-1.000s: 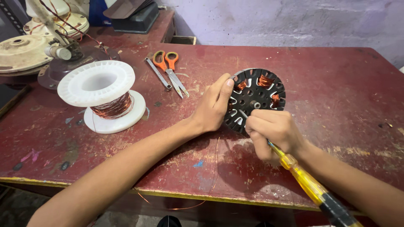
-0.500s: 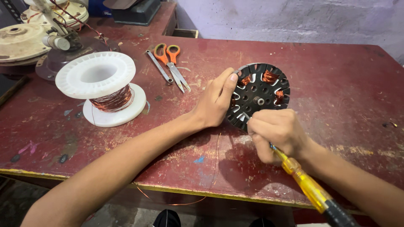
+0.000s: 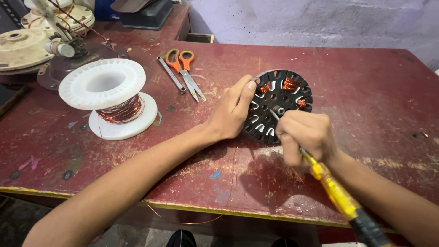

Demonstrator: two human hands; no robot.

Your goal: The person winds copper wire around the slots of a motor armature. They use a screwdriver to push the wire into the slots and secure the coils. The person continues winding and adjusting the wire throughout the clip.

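The stator (image 3: 279, 106), a round black laminated disc with several slots wound in copper wire, lies flat on the red worktable (image 3: 366, 91), right of centre. Some slots are wound; others show bare metal. The left hand (image 3: 234, 111) rests against the stator's left edge, fingers partly curled, thumb and forefinger pinching its rim near the top. The left forearm runs diagonally from the lower left corner across the table's front edge. The right hand (image 3: 304, 136) is clenched over the stator's lower right part, gripping a yellow-handled screwdriver (image 3: 338, 194); the handle slants down to the right along the forearm, and its tip is hidden under the fist. A thin copper strand trails off the table's front edge. Well to the left stands a white spool (image 3: 109, 91) of copper wire. Orange-handled scissors (image 3: 184, 68) and a metal spanner (image 3: 171, 75) lie side by side behind the left hand.
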